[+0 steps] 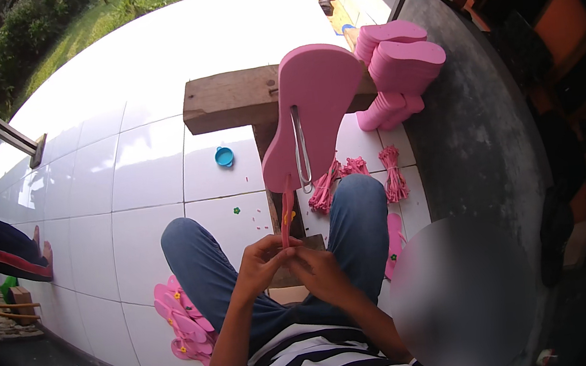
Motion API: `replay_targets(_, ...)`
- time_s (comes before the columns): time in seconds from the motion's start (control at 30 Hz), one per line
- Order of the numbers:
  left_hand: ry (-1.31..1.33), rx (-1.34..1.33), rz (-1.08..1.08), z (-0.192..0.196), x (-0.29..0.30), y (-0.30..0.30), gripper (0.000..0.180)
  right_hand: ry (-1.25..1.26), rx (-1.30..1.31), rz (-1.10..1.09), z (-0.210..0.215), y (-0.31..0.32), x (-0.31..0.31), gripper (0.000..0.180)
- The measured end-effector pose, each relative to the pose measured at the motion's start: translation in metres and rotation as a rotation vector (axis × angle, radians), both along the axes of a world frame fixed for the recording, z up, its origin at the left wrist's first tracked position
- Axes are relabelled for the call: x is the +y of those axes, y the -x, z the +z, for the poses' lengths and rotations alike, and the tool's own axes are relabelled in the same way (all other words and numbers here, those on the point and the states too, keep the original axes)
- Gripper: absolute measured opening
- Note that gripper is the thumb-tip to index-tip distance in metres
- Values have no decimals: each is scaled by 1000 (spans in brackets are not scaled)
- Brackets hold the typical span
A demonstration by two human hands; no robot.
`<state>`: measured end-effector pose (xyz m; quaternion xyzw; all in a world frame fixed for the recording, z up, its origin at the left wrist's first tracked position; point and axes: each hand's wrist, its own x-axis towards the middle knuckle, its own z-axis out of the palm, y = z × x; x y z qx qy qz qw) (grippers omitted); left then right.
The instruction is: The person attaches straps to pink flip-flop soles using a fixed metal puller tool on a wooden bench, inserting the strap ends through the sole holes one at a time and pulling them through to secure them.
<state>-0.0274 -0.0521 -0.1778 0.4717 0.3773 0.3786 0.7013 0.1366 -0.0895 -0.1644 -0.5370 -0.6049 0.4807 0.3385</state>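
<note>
Two hands meet over the lap, both pinched on one thing — a thin pink sandal strap [287, 216] that rises from the fingers toward the sole above.

- Left hand [262, 257]: grip narrow, fingertips closed on the strap's lower end, near the person's middle.
- Right hand [319, 267]: grip likewise closed on the same lower end, touching the left hand; neither hand is clearly nearer to the sole.
- Pink foam sandal sole [314, 112]: propped on a wooden stand [229, 100] that sits on the white tiled floor [146, 163]; long axis runs away from the person, heel end far, toe end just above the grip. A bent metal wire tool [300, 149] hangs through it.
- Strap axis: near upright, leading from the hands up into the sole's near end — whether it has entered the hole cannot be told.
- Stack of pink soles [398, 62]: at the floor's far right edge.
- Bundles of pink straps [393, 171]: beside the right knee.
- Finished pink sandals [182, 322]: by the left thigh.
- Small blue cap [224, 157]: on the floor, left of the stand.
</note>
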Motion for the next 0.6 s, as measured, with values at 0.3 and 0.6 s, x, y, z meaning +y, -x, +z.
replay_targets(0.3, -70, 231, 400, -5, -9, 34, 15, -40, -139, -235, 49, -45, -14, 23)
replay_targets(0.6, -627, -237, 425, 73, 27, 18, 16, -245, -362, -324, 54, -83, 12, 25)
